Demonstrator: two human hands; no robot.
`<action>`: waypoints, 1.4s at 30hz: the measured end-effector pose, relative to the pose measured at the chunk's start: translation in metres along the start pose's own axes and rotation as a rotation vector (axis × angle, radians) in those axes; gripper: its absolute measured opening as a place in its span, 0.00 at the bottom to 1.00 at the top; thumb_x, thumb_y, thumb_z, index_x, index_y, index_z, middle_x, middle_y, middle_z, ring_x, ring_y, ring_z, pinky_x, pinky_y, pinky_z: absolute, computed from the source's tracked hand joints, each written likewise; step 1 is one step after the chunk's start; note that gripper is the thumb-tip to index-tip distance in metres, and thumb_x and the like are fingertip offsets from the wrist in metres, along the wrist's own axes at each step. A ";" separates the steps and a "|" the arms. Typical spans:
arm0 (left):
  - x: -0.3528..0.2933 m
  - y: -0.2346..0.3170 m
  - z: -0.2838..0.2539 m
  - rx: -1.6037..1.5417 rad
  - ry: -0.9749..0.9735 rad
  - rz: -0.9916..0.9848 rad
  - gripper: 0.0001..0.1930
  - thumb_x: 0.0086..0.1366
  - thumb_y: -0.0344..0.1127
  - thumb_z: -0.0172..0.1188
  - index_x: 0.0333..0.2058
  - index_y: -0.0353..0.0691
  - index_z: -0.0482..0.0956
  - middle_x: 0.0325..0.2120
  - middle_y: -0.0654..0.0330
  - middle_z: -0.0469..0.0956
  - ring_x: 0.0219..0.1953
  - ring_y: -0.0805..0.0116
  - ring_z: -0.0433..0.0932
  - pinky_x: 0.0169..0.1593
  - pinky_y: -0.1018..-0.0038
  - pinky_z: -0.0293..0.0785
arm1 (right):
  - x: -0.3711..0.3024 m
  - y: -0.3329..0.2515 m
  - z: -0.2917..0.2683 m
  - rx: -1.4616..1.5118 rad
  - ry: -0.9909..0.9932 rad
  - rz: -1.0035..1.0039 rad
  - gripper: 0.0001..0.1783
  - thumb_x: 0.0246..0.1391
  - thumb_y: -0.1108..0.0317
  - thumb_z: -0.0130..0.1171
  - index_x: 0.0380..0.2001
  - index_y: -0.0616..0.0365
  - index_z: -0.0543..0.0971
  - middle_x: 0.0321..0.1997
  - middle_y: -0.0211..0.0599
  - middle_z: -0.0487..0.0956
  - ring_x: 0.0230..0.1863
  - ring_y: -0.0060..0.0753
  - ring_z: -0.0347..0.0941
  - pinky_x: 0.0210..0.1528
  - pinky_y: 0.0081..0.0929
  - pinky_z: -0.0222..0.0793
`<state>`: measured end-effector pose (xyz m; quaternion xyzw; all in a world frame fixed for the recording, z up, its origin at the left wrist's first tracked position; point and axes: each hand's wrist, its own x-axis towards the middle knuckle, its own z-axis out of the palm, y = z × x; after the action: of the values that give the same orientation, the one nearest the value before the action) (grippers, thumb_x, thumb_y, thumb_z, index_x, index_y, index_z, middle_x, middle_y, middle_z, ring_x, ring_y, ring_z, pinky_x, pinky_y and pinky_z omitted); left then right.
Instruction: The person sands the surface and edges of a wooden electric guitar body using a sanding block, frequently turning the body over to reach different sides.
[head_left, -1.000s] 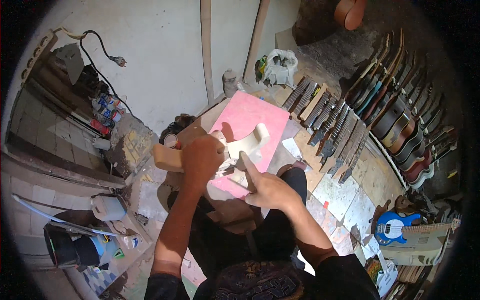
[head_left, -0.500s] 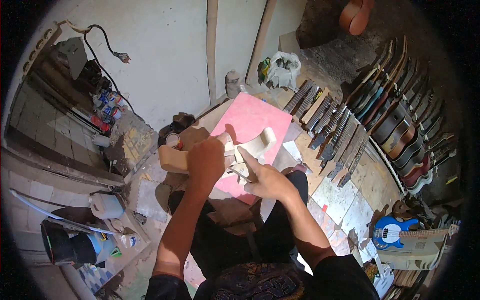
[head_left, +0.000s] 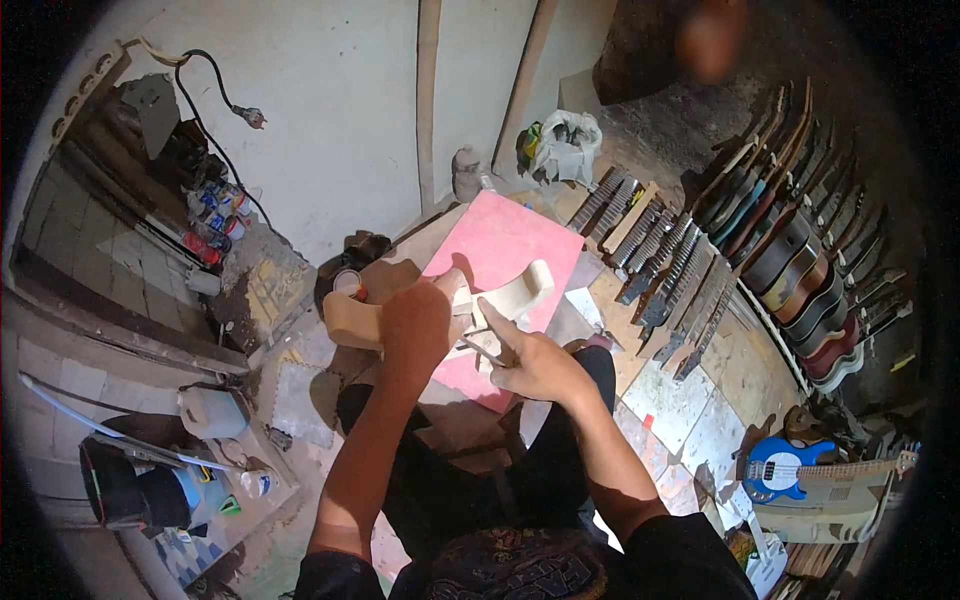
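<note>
A pale, curved wooden piece (head_left: 528, 290), with a thick rounded end on the left and an upswept end on the right, is held over my lap. My left hand (head_left: 425, 318) is closed around its middle and hides part of it. From the right, my right hand (head_left: 540, 365) grips a thin, narrow tool (head_left: 482, 350), likely a blade, though its kind is not clear. Its index finger stretches along the wood, close to the left hand. Under the work lies a pink board (head_left: 505, 230).
On the right, several miniature guitar necks (head_left: 655, 235) lie in a row beside a rack of small guitars (head_left: 800, 270). A blue miniature bass (head_left: 785, 468) is at lower right. A white plastic bag (head_left: 568, 145) stands at the back; a black bucket (head_left: 115, 480) and a jerrycan (head_left: 213, 412) are left. A round tin (head_left: 348, 283) sits beside the wood.
The wooden piece and both hands have shifted very slightly to the right and down in the picture. Both grips stay the same.
</note>
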<state>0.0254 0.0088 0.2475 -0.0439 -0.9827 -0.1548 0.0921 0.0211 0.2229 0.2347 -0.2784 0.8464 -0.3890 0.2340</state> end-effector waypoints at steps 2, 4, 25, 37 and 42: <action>-0.001 -0.010 0.011 0.068 -0.008 -0.019 0.15 0.57 0.38 0.71 0.41 0.46 0.77 0.32 0.52 0.83 0.36 0.48 0.85 0.38 0.55 0.80 | -0.005 0.002 0.001 0.072 -0.033 -0.024 0.56 0.47 0.66 0.67 0.78 0.49 0.51 0.46 0.63 0.81 0.49 0.64 0.79 0.55 0.47 0.72; 0.000 -0.005 0.006 0.081 -0.022 -0.027 0.16 0.56 0.37 0.71 0.41 0.46 0.77 0.32 0.52 0.83 0.36 0.48 0.85 0.38 0.55 0.80 | -0.012 0.005 0.004 0.079 -0.008 -0.042 0.56 0.47 0.66 0.67 0.78 0.50 0.52 0.44 0.62 0.82 0.48 0.64 0.80 0.53 0.48 0.73; -0.007 0.003 0.000 0.046 -0.044 -0.060 0.20 0.53 0.40 0.74 0.43 0.45 0.78 0.34 0.49 0.83 0.38 0.45 0.84 0.40 0.54 0.79 | -0.012 -0.011 0.009 -0.176 0.060 0.122 0.60 0.45 0.66 0.68 0.78 0.49 0.47 0.41 0.66 0.83 0.46 0.68 0.80 0.54 0.50 0.73; -0.005 0.001 0.003 0.028 -0.014 -0.029 0.19 0.54 0.39 0.73 0.43 0.45 0.78 0.34 0.51 0.83 0.37 0.46 0.85 0.39 0.53 0.79 | -0.013 0.001 0.010 0.050 -0.009 0.083 0.60 0.46 0.67 0.68 0.79 0.48 0.46 0.51 0.68 0.80 0.50 0.65 0.80 0.56 0.44 0.72; -0.006 -0.001 0.004 0.037 0.009 -0.020 0.23 0.51 0.44 0.76 0.44 0.44 0.80 0.31 0.48 0.83 0.36 0.43 0.84 0.39 0.53 0.79 | -0.018 0.001 0.009 0.156 -0.025 -0.002 0.59 0.47 0.69 0.67 0.79 0.48 0.46 0.46 0.67 0.81 0.49 0.63 0.80 0.55 0.43 0.72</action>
<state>0.0300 0.0084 0.2426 -0.0317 -0.9853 -0.1378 0.0960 0.0390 0.2305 0.2320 -0.2648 0.8102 -0.4506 0.2652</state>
